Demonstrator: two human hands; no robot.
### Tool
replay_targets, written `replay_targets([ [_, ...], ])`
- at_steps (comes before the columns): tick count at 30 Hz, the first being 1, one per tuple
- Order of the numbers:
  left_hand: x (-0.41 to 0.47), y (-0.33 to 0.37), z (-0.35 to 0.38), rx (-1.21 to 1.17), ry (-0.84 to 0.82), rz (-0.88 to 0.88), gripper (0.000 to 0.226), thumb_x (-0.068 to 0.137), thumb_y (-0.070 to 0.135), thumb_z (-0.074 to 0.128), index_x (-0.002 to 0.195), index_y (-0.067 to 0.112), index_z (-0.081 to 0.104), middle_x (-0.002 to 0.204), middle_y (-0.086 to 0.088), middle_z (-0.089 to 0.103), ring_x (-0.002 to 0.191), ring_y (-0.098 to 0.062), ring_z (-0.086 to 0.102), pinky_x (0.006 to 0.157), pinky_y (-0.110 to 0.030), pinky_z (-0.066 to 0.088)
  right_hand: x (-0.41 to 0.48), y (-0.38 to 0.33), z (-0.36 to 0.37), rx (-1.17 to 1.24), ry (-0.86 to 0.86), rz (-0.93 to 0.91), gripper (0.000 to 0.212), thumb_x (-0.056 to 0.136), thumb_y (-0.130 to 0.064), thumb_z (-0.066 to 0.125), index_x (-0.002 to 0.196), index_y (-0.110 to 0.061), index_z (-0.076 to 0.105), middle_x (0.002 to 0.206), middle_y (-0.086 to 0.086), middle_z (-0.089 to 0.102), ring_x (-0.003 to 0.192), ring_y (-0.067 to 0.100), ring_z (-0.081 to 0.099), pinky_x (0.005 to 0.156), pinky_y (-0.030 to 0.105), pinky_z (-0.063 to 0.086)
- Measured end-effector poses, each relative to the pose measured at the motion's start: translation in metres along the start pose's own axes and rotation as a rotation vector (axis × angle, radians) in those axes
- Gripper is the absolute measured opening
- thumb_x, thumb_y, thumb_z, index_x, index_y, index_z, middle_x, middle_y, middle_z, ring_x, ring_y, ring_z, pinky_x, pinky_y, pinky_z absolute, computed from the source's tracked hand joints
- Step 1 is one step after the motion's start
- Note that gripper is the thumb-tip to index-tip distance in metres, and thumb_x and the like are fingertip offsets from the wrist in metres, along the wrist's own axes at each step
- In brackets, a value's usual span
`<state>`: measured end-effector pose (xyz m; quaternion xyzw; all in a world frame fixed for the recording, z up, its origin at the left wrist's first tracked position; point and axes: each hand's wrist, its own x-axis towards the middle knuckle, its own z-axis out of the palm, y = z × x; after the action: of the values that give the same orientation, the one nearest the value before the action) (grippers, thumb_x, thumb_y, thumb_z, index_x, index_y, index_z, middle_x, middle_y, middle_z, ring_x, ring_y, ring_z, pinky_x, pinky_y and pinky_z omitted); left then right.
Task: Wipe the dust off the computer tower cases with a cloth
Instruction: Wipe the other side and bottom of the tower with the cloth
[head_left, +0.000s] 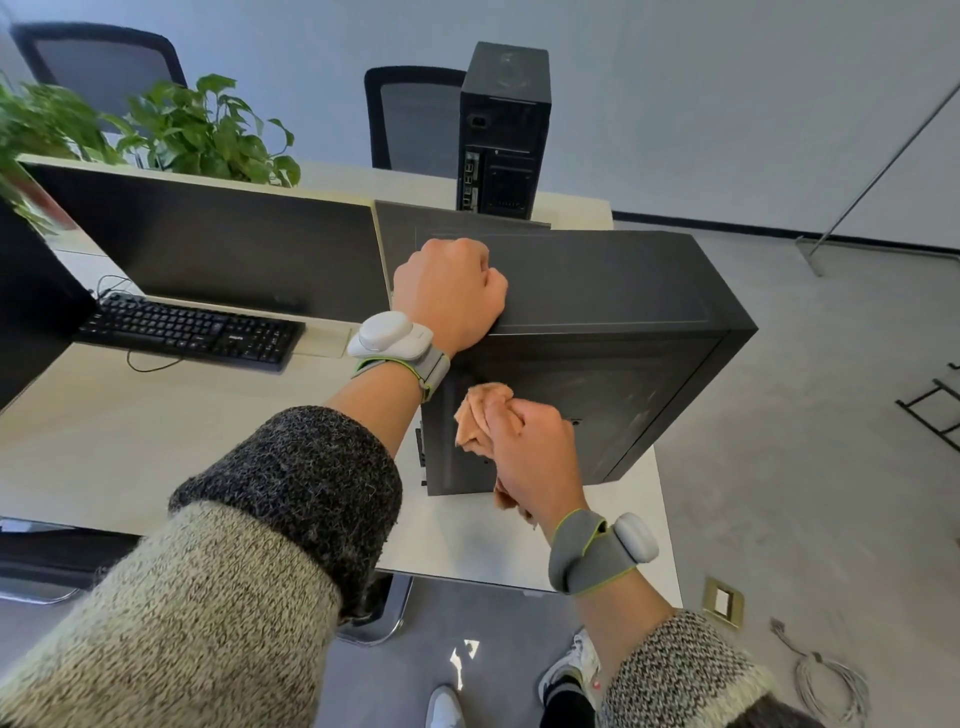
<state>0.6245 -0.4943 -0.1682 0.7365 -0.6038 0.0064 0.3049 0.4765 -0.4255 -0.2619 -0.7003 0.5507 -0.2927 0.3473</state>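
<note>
Pale desk: tower case under fisted left hand, cloth bunched in right hand against its side.

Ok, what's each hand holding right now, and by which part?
The right hand grips the cloth, bunched around its middle, ends poking out. The left hand rests curled atop the near tower, holding nothing visible.

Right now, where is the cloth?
In the head view, lower centre: the cloth is bunched in the right hand against the near face of the nearer tower case, just below the left hand resting on its top.
</note>
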Motion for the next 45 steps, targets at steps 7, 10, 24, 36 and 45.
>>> replay_targets([
  [7, 0.001, 0.000, -0.001, 0.012, 0.000, -0.022, 0.026, 0.093, 0.029, 0.052, 0.072, 0.015, 0.060, 0.070, -0.002, 0.059, 0.066, -0.027, 0.057, 0.063, -0.032, 0.043, 0.008, 0.009, 0.001, 0.046, 0.053, -0.006, 0.047, 0.109, -0.042, 0.046, 0.068, -0.021, 0.058, 0.056, -0.004, 0.052, 0.062, 0.029, 0.059, 0.065, 0.048, 0.055],
  [10, -0.001, 0.002, -0.001, 0.035, 0.002, -0.014, 0.026, 0.094, 0.029, 0.051, 0.073, 0.016, 0.060, 0.070, -0.001, 0.058, 0.066, -0.026, 0.056, 0.063, -0.032, 0.040, 0.004, 0.018, 0.003, 0.023, 0.026, 0.062, 0.052, 0.105, -0.050, 0.044, 0.066, -0.019, 0.059, 0.055, -0.001, 0.054, 0.064, 0.034, 0.063, 0.064, 0.052, 0.059],
  [24, -0.002, 0.006, 0.000, 0.094, 0.013, 0.008, 0.028, 0.096, 0.029, 0.051, 0.074, 0.015, 0.059, 0.069, 0.000, 0.056, 0.063, -0.023, 0.054, 0.061, -0.031, 0.039, 0.004, 0.007, -0.018, 0.090, 0.089, 0.035, 0.052, 0.110, -0.043, 0.050, 0.063, -0.022, 0.060, 0.051, -0.006, 0.050, 0.046, 0.013, 0.052, 0.043, 0.023, 0.039],
  [36, -0.002, 0.009, 0.000, 0.094, 0.016, 0.007, 0.029, 0.098, 0.029, 0.051, 0.074, 0.015, 0.059, 0.070, -0.001, 0.057, 0.062, -0.020, 0.053, 0.060, -0.030, 0.039, 0.010, 0.019, -0.028, 0.119, 0.057, 0.123, 0.048, 0.104, -0.045, 0.058, 0.069, -0.015, 0.068, 0.056, 0.000, 0.060, 0.053, 0.017, 0.058, 0.052, 0.035, 0.049],
  [45, -0.002, 0.006, 0.001, 0.095, 0.005, 0.009, 0.029, 0.101, 0.031, 0.053, 0.076, 0.017, 0.059, 0.072, 0.001, 0.057, 0.063, -0.016, 0.054, 0.061, -0.029, 0.041, 0.013, 0.007, -0.037, 0.159, 0.191, 0.029, 0.049, 0.109, -0.047, 0.054, 0.069, -0.019, 0.063, 0.060, 0.000, 0.054, 0.058, 0.011, 0.047, 0.050, 0.023, 0.037],
])
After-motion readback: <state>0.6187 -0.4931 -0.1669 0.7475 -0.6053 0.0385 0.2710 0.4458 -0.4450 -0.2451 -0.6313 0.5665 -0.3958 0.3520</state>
